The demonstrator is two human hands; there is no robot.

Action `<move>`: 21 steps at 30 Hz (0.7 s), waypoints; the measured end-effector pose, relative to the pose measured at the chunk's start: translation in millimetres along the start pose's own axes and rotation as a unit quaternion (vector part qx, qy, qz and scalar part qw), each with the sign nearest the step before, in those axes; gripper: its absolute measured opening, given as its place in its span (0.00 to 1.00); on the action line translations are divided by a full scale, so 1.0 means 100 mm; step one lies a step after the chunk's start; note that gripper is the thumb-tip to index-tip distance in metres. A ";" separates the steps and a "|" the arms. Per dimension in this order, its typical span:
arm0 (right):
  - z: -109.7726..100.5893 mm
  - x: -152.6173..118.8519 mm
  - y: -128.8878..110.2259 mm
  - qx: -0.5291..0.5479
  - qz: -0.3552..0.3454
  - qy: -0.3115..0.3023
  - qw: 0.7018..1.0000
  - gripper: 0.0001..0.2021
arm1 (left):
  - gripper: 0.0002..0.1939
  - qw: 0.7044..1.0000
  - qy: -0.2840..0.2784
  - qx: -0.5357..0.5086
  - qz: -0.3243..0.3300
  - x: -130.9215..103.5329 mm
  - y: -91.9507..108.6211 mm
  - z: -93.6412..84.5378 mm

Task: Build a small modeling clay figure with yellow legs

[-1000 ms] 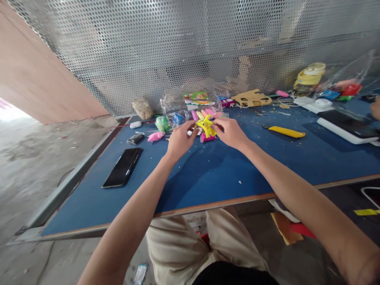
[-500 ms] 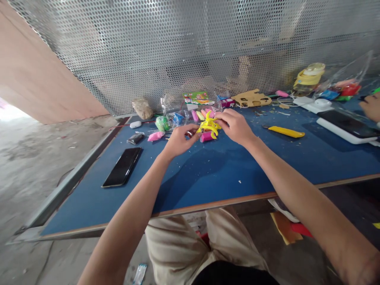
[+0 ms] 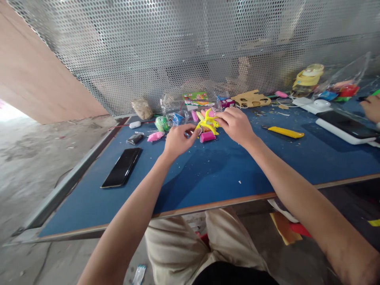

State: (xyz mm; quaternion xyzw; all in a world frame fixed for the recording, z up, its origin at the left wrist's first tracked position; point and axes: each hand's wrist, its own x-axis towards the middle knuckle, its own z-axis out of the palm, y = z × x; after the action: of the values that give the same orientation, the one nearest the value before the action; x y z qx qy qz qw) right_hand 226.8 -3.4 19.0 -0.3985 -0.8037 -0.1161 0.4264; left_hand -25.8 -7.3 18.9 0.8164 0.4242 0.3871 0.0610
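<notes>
Between my two hands is a bright yellow clay figure [image 3: 209,123] with several thin curved arms, held above the blue table [image 3: 190,170]. My left hand [image 3: 179,140] pinches its left side between thumb and fingers. From the right, my right hand [image 3: 235,123] grips its upper right side with the fingertips. Just beneath the figure lies a magenta clay packet [image 3: 207,137]. Behind it are pink and pale yellow clay pieces [image 3: 200,115], partly covered. A pink clay packet [image 3: 156,136] and a green clay lump in clear wrap [image 3: 162,123] lie left of my left hand.
A black phone [image 3: 121,168] lies at the left. To the right are a yellow utility knife [image 3: 285,132], a cut cardboard piece [image 3: 251,99], a yellow-banded bottle [image 3: 307,81] and a phone on a white power bank [image 3: 346,128]. Another person's hand [image 3: 371,107] shows at the right edge.
The yellow figure has turned slightly between my fingers, its arms now spreading out more. My hands have barely shifted.
</notes>
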 end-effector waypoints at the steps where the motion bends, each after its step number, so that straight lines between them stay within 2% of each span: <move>1: 0.01 0.00 0.00 -0.014 0.001 0.004 1.000 0.14 | 0.15 1.000 0.014 0.016 0.001 0.00 0.01 0.00; 3: 0.04 -0.01 -0.01 -0.030 0.006 0.013 0.999 0.13 | 0.17 0.997 0.053 0.062 0.015 -0.01 0.03 -0.01; 8: 0.08 -0.02 -0.08 -0.046 0.015 0.026 0.999 0.11 | 0.31 0.973 0.127 0.162 0.100 0.00 0.08 0.04; 11: 0.10 -0.02 -0.15 -0.042 0.008 0.028 0.999 0.10 | 0.30 0.966 0.153 0.169 0.120 0.01 0.08 0.11; 14: 0.13 -0.03 -0.19 -0.029 -0.007 0.029 0.999 0.10 | 0.23 0.963 0.174 0.160 0.126 0.00 0.07 0.17; 18: 0.14 -0.03 -0.19 -0.029 -0.011 0.023 0.999 0.10 | 0.09 0.969 0.192 0.086 0.129 -0.01 0.07 0.16; 21: 0.13 -0.03 -0.19 -0.039 -0.004 0.030 0.999 0.11 | 0.08 0.966 0.239 -0.075 0.063 0.01 0.07 0.15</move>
State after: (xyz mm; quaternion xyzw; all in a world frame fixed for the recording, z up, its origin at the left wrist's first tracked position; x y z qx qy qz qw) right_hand 206.5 -10.6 12.0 -0.4080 -0.7870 -0.1608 0.4341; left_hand -11.0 -7.6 11.7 0.7183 0.3441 0.6047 -0.0058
